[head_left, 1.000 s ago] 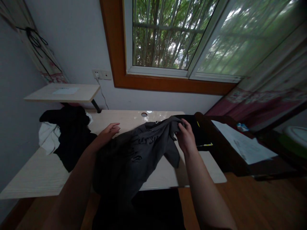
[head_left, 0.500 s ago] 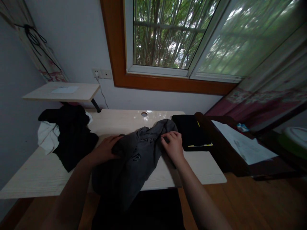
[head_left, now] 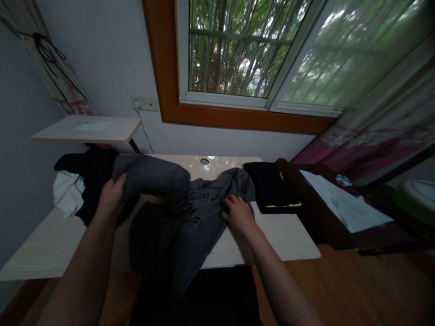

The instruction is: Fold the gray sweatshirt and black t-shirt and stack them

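Note:
A dark grey sweatshirt (head_left: 200,226) with black lettering lies crumpled across the desk, its lower part hanging over the front edge. My left hand (head_left: 113,194) grips the end of a sleeve (head_left: 152,174), pulled out to the left over the black clothes. With fingers curled into the fabric, my right hand (head_left: 238,213) holds the sweatshirt's right side near the lettering. Some of the cloth under both hands is hidden.
Black clothes (head_left: 91,176) and a white cloth (head_left: 68,192) lie heaped on the desk's left, below a raised shelf (head_left: 118,129). A folded black garment with yellow trim (head_left: 272,188) is at right, beside dark furniture bearing a white sheet (head_left: 343,201).
My left hand has moved left and up, drawing the grey sleeve out from the bunched sweatshirt. My right hand has shifted slightly left and down on the fabric.

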Demonstrator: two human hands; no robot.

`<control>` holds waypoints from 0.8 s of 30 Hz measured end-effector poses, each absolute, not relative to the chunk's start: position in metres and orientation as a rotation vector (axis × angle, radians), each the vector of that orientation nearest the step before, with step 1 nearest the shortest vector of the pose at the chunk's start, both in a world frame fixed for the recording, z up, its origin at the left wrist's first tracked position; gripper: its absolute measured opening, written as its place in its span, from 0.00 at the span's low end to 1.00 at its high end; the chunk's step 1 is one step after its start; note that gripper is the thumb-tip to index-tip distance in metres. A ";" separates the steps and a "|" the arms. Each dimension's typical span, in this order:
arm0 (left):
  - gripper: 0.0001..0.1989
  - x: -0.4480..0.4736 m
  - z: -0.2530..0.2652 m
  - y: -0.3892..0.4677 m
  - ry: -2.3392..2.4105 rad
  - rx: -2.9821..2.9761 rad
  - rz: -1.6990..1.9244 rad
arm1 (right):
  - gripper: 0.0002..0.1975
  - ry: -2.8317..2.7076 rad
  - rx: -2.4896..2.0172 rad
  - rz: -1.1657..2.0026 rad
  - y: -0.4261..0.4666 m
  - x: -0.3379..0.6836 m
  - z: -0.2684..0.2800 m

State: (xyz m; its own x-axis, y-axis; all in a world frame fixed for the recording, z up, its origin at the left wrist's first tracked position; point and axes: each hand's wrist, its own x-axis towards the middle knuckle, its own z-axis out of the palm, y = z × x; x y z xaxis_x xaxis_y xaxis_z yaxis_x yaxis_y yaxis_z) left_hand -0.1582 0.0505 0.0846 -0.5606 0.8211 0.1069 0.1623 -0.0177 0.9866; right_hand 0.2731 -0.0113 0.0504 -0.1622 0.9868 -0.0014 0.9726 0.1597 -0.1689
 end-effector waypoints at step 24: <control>0.15 -0.098 0.057 0.026 1.482 2.364 0.466 | 0.17 -2.141 -1.994 -0.090 -0.012 0.291 0.040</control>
State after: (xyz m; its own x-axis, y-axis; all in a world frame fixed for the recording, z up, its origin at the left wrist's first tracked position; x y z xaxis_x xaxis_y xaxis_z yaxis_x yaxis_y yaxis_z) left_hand -0.0976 0.0258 0.0565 0.4115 0.9051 0.1073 0.8036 -0.4158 0.4258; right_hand 0.2912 -0.0125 0.0398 -0.0592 0.9786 0.1970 0.9917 0.0803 -0.1006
